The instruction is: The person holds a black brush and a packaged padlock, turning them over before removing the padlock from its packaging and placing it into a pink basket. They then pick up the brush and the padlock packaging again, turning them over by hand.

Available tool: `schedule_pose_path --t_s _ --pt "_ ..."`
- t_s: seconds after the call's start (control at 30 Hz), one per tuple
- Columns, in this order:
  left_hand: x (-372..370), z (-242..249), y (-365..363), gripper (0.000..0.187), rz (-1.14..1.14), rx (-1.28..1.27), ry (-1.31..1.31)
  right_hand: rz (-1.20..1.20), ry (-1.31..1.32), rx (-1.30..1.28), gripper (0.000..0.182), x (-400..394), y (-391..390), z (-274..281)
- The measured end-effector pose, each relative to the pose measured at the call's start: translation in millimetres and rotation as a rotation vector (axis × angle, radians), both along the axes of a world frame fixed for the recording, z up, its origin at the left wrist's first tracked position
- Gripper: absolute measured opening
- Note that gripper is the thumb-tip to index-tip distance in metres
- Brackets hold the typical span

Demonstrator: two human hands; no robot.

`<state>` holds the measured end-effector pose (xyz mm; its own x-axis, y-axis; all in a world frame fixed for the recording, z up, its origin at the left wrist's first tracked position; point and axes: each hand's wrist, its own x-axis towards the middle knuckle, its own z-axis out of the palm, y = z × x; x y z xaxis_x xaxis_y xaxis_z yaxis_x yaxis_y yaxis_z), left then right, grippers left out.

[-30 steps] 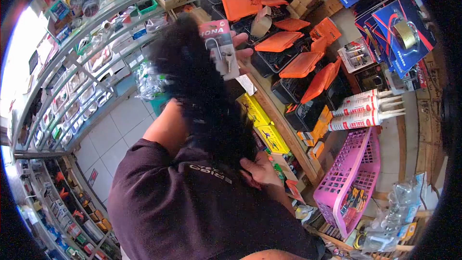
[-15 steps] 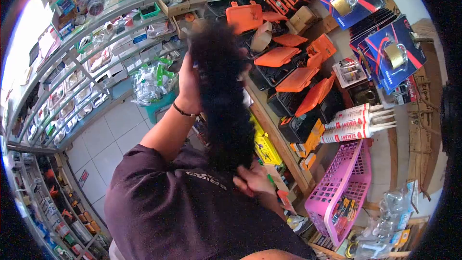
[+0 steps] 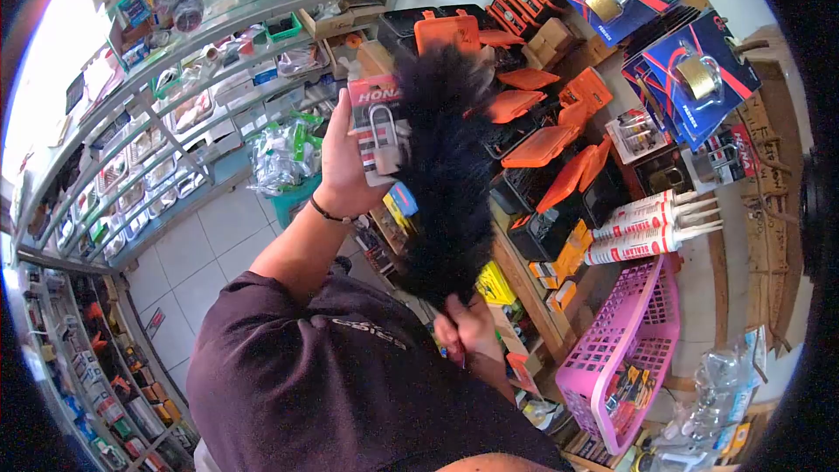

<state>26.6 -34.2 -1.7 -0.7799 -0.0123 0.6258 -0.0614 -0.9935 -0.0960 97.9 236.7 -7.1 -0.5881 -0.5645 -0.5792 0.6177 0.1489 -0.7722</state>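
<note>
My left hand, with a dark band at the wrist, grips a carded padlock marked "HONA" along its edge. The padlock's long shackle faces up under the clear pack. A fluffy black duster stands upright beside the card and covers its right edge. Below, my right hand is closed round the duster's lower end; most of the handle is hidden by the fingers.
Orange-lidded black boxes line the right-hand shelf. Sealant tubes lie above a pink basket. Other carded padlocks hang at the upper right. Metal-railed shelves stand left, over a tiled floor.
The duster has shifted right, off the front of the padlock card, so the card and my left hand now show. My right hand has moved slightly right with it.
</note>
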Motion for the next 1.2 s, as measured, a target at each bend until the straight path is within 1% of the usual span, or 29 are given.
schedule_pose_path --t_s 0.03,0.07,0.1,0.2,0.23,0.27,0.3,0.37,0.4,0.43,0.5,0.53,0.6,0.63,0.67,0.7,0.73,0.77,0.8,0.83,0.9,0.93,0.97,1.0,1.03,1.07,1.1,1.17,1.2 --pt "2 3 5 0.064 0.004 -0.004 0.005 0.069 -0.006 0.078 0.021 0 -2 4" --pt "10 14 13 0.064 0.149 -0.219 -0.143 0.298 0.186 0.366 0.019 1 -5 4" --pt "17 24 18 0.065 0.296 -0.431 -0.293 0.301 0.191 0.363 0.019 2 -6 9" --pt "30 44 28 0.065 0.305 -0.323 -0.332 0.429 0.296 0.404 0.018 2 1 13" --pt "32 47 32 0.067 0.340 -0.257 -0.388 0.248 0.131 0.107 0.020 0 12 0" --pt "30 17 19 0.067 -0.059 0.074 -0.107 0.064 -0.033 -0.185 0.023 -1 22 -8" --pt "29 18 25 0.067 -0.045 0.074 -0.099 0.078 -0.027 -0.185 0.023 -2 25 -9" --pt "27 22 40 0.069 0.385 -0.432 -0.348 0.396 0.593 0.226 0.021 2 30 -14" --pt "30 21 44 0.062 0.371 -0.381 -0.432 0.533 0.342 0.190 0.037 0 36 -21" --pt "31 23 48 0.062 0.375 -0.386 -0.436 0.536 0.340 0.184 0.037 0 41 -27" --pt "36 27 57 0.062 0.453 -0.387 -0.223 0.035 0.221 -0.059 0.036 6 46 -33" --pt "45 39 59 0.060 0.346 -0.243 -0.585 0.034 0.209 -0.060 0.036 9 49 -31" --pt "47 38 68 0.059 0.369 -0.294 -0.557 0.166 0.060 0.080 0.036 11 52 -24" --pt "47 39 71 0.057 0.396 -0.338 -0.516 0.163 0.060 0.075 0.036 15 53 -27" --pt "42 23 72 0.066 0.369 -0.361 -0.326 0.231 0.234 0.106 0.012 18 52 -31" --pt "44 24 70 0.067 0.414 -0.465 -0.493 0.301 0.410 0.139 0.027 19 49 -30" --pt "46 25 73 0.067 0.392 -0.417 -0.387 0.298 0.217 0.219 0.032 18 48 -7" --pt "50 27 76 0.067 0.368 -0.371 -0.285 0.302 0.220 0.215 0.032 13 54 -8" --pt "55 38 76 0.066 0.341 -0.253 -0.609 0.253 0.185 0.097 0.031 9 59 -11" --pt "54 27 72 0.066 0.274 -0.197 -0.448 0.200 0.149 -0.023 0.029 8 60 -12" --pt "53 34 78 0.065 0.325 -0.338 -0.523 0.335 0.102 0.133 0.030 13 56 -13" --pt "46 19 74 0.063 0.345 -0.448 -0.310 0.381 0.376 0.087 0.016 20 52 -18" --pt "38 8 69 0.064 0.350 -0.479 -0.346 0.425 0.655 0.042 0.024 23 49 -20" --pt "41 16 71 0.061 0.326 -0.425 -0.327 0.424 0.661 0.041 0.024 21 49 -19" --pt "49 30 74 0.058 0.304 -0.368 -0.312 0.288 0.449 -0.022 0.025 20 49 -18" --pt "57 48 76 0.064 0.314 -0.323 -0.571 0.152 0.232 -0.081 0.026 19 48 -16" --pt "46 27 61 0.063 0.109 -0.088 -0.099 0.012 0.014 -0.139 0.027 19 48 -15" --pt "49 47 66 0.062 0.370 -0.259 -0.621 0.148 -0.030 -0.155 0.023 14 43 -11" --pt "45 43 60 0.061 0.343 -0.355 -0.498 0.217 0.152 -0.002 0.029 18 37 -8"
